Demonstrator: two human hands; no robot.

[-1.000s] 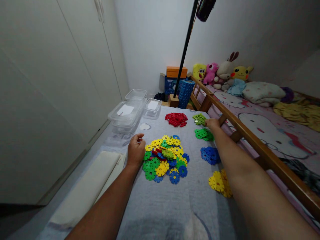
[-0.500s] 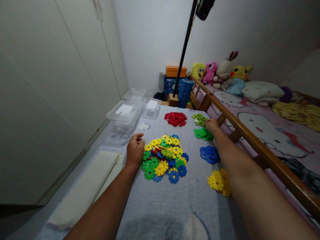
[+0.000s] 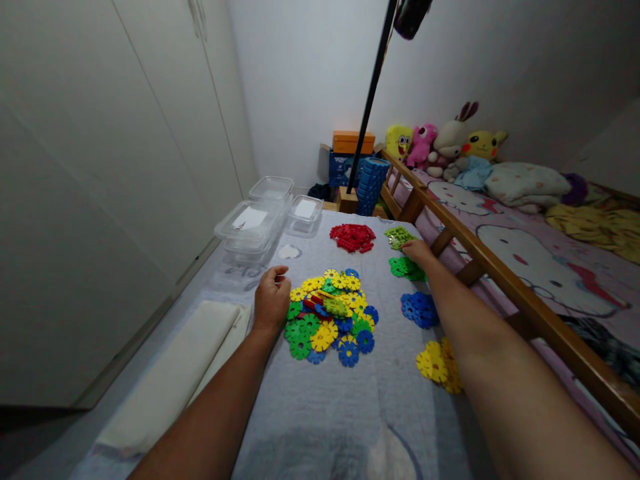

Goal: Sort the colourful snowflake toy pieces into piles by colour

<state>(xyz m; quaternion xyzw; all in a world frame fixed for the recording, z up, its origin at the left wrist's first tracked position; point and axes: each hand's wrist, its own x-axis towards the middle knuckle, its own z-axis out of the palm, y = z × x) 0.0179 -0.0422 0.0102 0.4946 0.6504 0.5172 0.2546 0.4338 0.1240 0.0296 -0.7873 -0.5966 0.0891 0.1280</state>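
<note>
— Where is the left hand (image 3: 271, 303) seen?
— It is rested on the grey blanket (image 3: 350, 413), just beside the left edge of the mixed pile (image 3: 330, 317) of flower-shaped plastic pieces. It is curled loosely into a fist, the thumb laid against the forefinger; whether a piece is enclosed cannot be told.

— And the right hand (image 3: 416, 251)?
— It is stretched far forward, palm down, between the light-green pile (image 3: 399, 237) and the dark-green pile (image 3: 406, 268). Its fingertips are set at the near edge of the light-green pile; whether a piece is pinched cannot be told.

— What else is laid out?
— A red pile (image 3: 352, 237) is placed beyond the mixed pile. A blue pile (image 3: 420, 310) and a yellow pile (image 3: 440, 365) are lined up beside the right forearm. Clear containers (image 3: 253, 227) are stacked at the far left, and a wooden bed rail (image 3: 500, 273) is seen along the right.
</note>
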